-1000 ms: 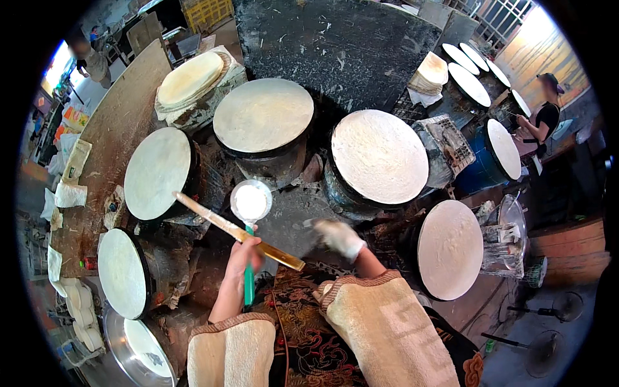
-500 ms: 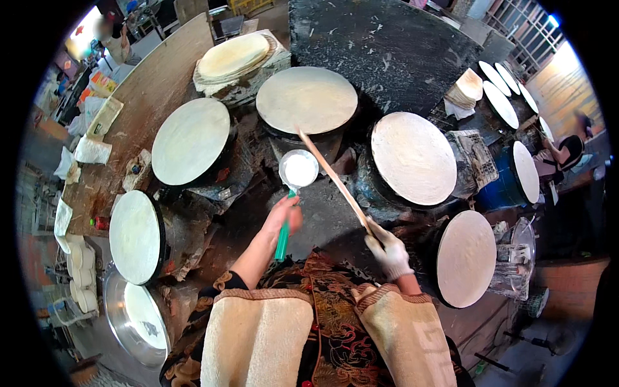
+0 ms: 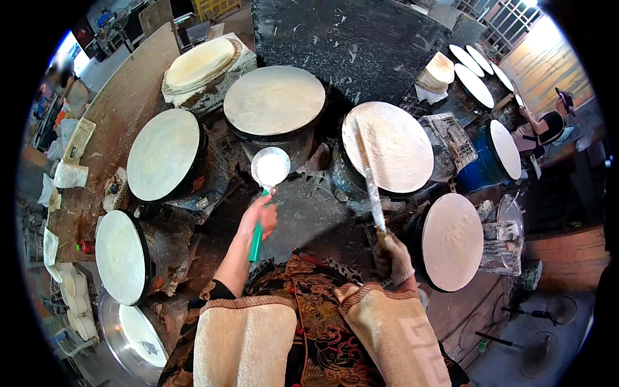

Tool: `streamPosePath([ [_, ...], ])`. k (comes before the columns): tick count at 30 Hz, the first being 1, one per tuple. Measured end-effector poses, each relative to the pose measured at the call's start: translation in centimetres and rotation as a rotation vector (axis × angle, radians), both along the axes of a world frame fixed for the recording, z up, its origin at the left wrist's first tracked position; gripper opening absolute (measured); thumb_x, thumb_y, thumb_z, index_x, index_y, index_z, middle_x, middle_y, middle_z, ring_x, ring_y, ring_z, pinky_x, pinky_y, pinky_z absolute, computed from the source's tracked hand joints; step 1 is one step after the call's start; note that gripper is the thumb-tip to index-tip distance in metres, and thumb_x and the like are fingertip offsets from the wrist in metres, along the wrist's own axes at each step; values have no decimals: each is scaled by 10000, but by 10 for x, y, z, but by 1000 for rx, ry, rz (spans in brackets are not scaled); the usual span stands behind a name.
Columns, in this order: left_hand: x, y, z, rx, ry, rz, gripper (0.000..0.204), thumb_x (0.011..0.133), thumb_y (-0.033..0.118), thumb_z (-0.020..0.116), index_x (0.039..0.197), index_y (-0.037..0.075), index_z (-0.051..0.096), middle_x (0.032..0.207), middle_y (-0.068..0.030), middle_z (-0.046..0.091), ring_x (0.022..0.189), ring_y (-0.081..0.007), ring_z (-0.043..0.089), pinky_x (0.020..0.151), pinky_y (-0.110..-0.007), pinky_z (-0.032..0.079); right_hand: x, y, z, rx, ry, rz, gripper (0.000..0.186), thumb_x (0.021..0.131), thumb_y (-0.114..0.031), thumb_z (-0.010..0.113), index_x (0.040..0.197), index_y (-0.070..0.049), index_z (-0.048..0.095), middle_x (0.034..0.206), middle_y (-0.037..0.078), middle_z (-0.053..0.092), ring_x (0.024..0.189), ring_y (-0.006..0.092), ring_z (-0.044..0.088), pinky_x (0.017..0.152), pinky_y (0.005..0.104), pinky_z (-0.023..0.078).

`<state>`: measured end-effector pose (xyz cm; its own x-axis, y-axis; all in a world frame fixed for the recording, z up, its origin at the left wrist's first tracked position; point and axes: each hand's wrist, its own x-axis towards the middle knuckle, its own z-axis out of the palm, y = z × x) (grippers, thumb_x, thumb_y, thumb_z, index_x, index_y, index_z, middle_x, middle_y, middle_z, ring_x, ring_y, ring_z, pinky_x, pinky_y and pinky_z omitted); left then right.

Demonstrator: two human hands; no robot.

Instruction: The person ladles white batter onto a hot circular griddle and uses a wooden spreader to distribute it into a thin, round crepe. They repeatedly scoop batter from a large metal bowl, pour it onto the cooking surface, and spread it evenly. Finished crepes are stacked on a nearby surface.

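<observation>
My left hand (image 3: pixel 259 217) is closed round the green handle of a ladle (image 3: pixel 271 169), whose round bowl holds white batter. In my gloved right hand (image 3: pixel 393 257) is a long flat wooden spatula (image 3: pixel 371 187), its far end over the edge of the right-front round griddle (image 3: pixel 393 147), which carries a thin pale sheet. Another coated griddle (image 3: pixel 274 101) stands straight ahead beyond the ladle. More pale-coated griddles lie at the left (image 3: pixel 164 155), at the near left (image 3: pixel 120 257) and at the near right (image 3: pixel 452 242).
A stack of round flatbreads (image 3: pixel 201 62) sits at the far left, and another stack (image 3: pixel 438 71) at the far right. A metal basin of white batter (image 3: pixel 143 335) is at the lower left. At the right, a person (image 3: pixel 545 126) sits near a blue drum (image 3: pixel 476 161).
The view has swung rightward. The spatula's tip has moved from the edge of the middle griddle to the right-front one. The ladle stays in my left hand.
</observation>
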<state>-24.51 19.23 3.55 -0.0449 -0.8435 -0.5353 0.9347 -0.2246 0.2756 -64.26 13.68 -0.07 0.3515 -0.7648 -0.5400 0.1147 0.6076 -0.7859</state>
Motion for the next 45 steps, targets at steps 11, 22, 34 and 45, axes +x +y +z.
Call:
streamPosePath([
  [11,8,13,-1,12,-14,-36,133,948,181,482,1067,164,537,497,64,347,354,-50,295,318,-204,240,38,-46,8,-722,1294,470,413,887,-313,519,1295,-259,482,867,233,626,800,403,607,707,476,479],
  [22,15,29,-5,68,-98,12,152,946,184,482,1089,158,528,495,55,341,349,-58,297,313,-209,247,56,-61,27,-715,1363,559,391,889,-315,517,1269,-228,498,829,227,629,777,402,608,687,482,483],
  [34,4,46,1,69,-107,36,135,952,186,476,1068,142,528,505,55,360,363,-62,308,314,-218,249,55,-54,17,-787,1303,508,403,887,-337,502,1266,-202,494,858,243,628,805,414,609,707,492,482],
  [45,16,96,-24,184,-127,180,135,943,224,493,1068,172,495,502,64,373,373,-57,317,326,-219,248,16,-70,22,-767,1380,310,465,900,-257,532,1350,-190,434,1089,216,607,987,337,604,829,406,475],
])
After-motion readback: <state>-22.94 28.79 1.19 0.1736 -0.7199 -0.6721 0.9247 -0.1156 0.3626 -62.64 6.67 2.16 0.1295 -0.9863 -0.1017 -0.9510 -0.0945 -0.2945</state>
